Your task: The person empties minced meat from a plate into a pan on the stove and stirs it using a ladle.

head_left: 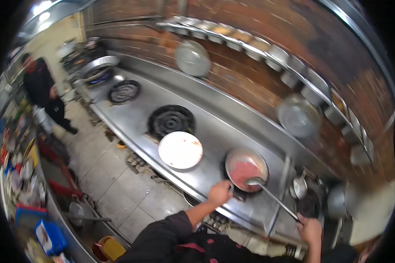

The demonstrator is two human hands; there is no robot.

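Observation:
My left hand is closed on the near-left side of a round metal wok, apparently around its handle. Reddish food lies in the bottom of the wok. With my right hand I grip the end of a long-handled ladle. Its bowl rests over the near right part of the wok, touching or just above the food. Left of the wok, a white bowl with red smears near its rim stands on the steel stove top.
Black burners line the stove toward the far left, where another wok sits. Metal containers fill a wall rack above. At right is a small pot. A person in dark clothes stands at the far left.

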